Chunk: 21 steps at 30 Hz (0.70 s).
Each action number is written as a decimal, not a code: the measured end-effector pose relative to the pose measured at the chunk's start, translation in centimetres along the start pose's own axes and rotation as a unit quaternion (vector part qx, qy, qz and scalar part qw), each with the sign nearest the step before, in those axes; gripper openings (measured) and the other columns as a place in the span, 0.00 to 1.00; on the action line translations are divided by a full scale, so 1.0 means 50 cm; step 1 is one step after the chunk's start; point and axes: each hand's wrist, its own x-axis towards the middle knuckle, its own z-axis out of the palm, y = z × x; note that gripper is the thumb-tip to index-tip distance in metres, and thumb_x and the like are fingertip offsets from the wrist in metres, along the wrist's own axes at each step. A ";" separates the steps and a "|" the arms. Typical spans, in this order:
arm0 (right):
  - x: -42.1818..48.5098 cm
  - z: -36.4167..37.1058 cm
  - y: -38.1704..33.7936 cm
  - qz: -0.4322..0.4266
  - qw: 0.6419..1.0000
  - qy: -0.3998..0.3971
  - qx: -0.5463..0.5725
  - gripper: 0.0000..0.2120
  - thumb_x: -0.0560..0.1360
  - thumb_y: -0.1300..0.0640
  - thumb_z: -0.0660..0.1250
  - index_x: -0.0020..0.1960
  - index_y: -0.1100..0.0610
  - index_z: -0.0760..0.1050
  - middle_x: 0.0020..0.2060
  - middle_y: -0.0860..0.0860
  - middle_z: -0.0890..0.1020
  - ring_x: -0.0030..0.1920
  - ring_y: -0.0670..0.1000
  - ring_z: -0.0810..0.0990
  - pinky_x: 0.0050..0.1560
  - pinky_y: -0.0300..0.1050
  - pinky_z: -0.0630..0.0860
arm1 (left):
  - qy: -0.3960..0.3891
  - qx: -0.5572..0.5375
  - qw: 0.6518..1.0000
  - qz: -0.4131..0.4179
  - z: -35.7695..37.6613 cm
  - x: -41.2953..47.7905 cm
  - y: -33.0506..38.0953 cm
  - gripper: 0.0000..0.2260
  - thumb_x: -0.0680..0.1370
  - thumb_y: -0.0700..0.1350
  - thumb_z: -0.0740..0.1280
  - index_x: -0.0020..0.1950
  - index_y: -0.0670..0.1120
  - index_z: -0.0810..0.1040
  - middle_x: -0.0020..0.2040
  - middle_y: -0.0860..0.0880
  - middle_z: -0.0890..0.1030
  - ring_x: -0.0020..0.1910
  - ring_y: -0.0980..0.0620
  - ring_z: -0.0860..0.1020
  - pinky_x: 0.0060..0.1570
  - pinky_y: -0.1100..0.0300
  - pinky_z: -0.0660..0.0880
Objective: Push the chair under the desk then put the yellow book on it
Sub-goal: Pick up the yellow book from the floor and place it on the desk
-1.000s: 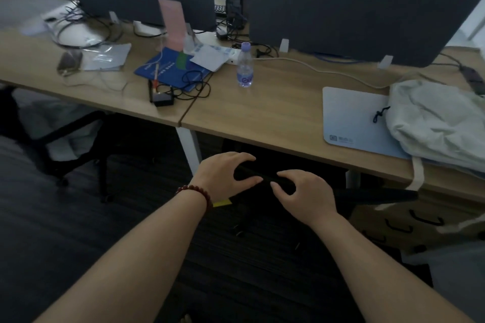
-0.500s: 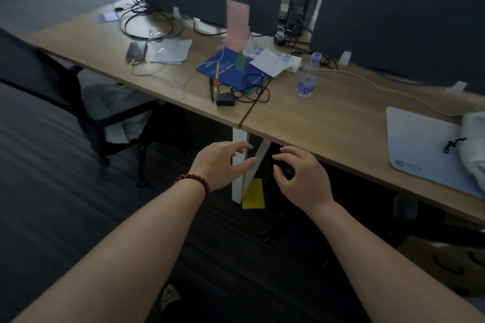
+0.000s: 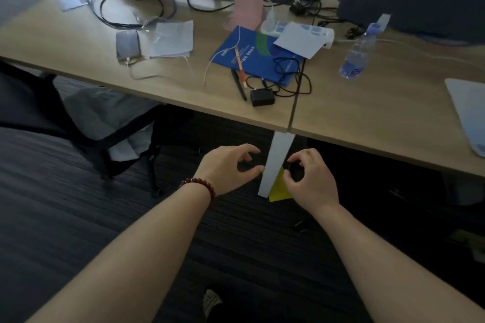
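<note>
White print on the blue booklet (image 3: pixel 258 56) was too blurred to read. A plastic bottle (image 3: pixel 357 54) stood on the counter (image 3: pixel 367 113). Both hands, left hand (image 3: pixel 228 169) and right hand (image 3: pixel 312 178), hovered with fingers loosely curled, empty. The yellow book (image 3: pixel 278 189) lay on the floor beside the white counter leg (image 3: pixel 275 162).

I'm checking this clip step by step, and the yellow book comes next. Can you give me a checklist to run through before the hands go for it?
1. Yellow book located: ok, on the floor beside the white desk leg.
2. Book fully visible: not ok, the leg and right hand cover part of it.
3. Left hand free: ok, open and empty.
4. Right hand free: ok, fingers curled, holding nothing.
5. Chair pushed under the desk: cannot tell, too dark beneath.
6. Bare desk surface for the book: ok, near the front edge.
</note>
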 end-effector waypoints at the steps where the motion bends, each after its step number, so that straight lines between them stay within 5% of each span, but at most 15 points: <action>1: 0.002 0.009 0.002 0.011 1.000 -0.001 0.000 0.12 0.72 0.54 0.69 0.54 0.54 0.75 0.53 0.48 0.74 0.46 0.44 0.72 0.40 0.37 0.70 | -0.003 -0.003 1.000 0.001 0.004 0.010 -0.010 0.21 0.75 0.58 0.65 0.66 0.54 0.72 0.56 0.54 0.81 0.55 0.57 0.78 0.56 0.56 0.77; 15: 0.055 0.181 0.163 0.118 0.993 -0.002 0.026 0.12 0.72 0.55 0.68 0.55 0.54 0.75 0.54 0.50 0.74 0.49 0.48 0.75 0.44 0.46 0.76 | -0.027 -0.109 0.992 -0.049 0.205 0.102 -0.126 0.22 0.75 0.58 0.65 0.68 0.55 0.70 0.52 0.55 0.82 0.50 0.58 0.79 0.53 0.56 0.79; 21: 0.076 0.315 0.293 0.119 0.990 0.031 0.062 0.11 0.72 0.57 0.68 0.53 0.55 0.75 0.54 0.51 0.74 0.48 0.49 0.75 0.42 0.42 0.72 | -0.036 -0.131 0.989 -0.054 0.394 0.152 -0.191 0.24 0.75 0.58 0.66 0.69 0.57 0.68 0.53 0.57 0.81 0.49 0.60 0.79 0.52 0.59 0.77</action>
